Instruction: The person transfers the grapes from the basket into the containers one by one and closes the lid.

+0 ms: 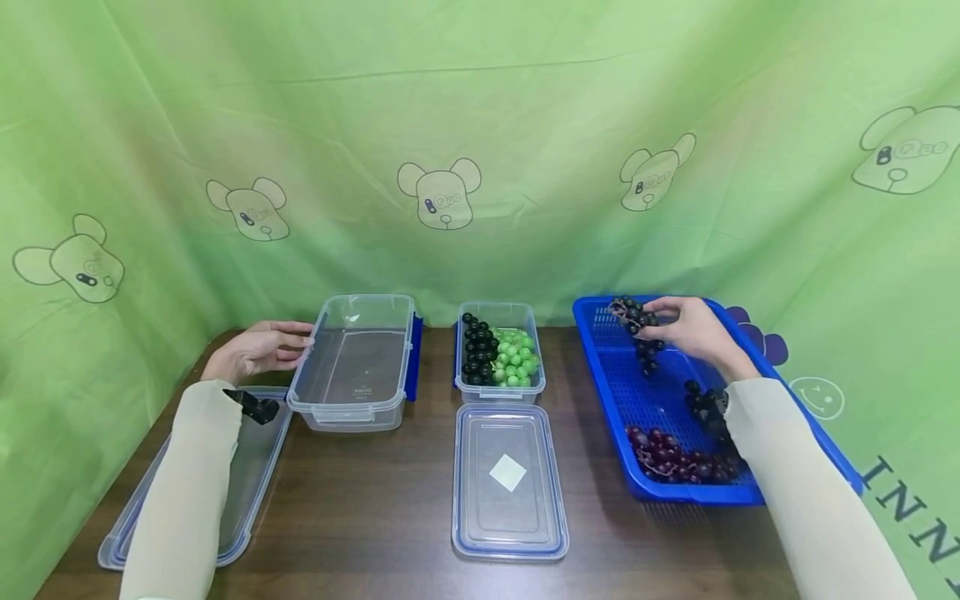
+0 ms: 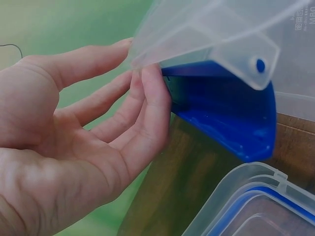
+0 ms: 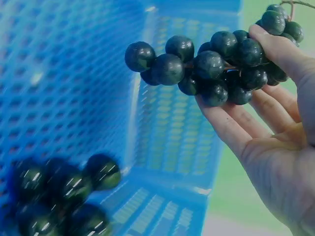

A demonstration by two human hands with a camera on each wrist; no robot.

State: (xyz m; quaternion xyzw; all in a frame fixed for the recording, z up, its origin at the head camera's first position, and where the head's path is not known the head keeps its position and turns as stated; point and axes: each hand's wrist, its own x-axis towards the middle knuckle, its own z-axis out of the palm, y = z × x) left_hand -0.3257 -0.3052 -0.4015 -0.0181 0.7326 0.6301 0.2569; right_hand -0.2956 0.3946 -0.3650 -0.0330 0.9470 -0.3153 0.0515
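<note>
At the back left, my left hand [image 1: 261, 350] holds the left rim of a large clear plastic container [image 1: 386, 358], thumb tip at the rim and fingers bent beneath it. A blue side flap [image 2: 226, 113] hangs down beside those fingers in the left wrist view. My right hand [image 1: 697, 333] pinches a bunch of black grapes [image 1: 647, 350] between thumb and fingers, over the far part of a blue basket [image 1: 607, 392]. Another black bunch [image 1: 697, 396] lies in the basket, partly hidden by the right sleeve, with dark red grapes [image 1: 671, 458] at its near end.
A smaller clear container [image 1: 498, 312] at the back middle holds black grapes [image 1: 476, 350] and green grapes [image 1: 516, 358]. A lid [image 1: 510, 525] with a white square lies before it. The larger lid [image 1: 258, 467] lies under the left forearm. Behind hangs a green curtain [image 1: 525, 100].
</note>
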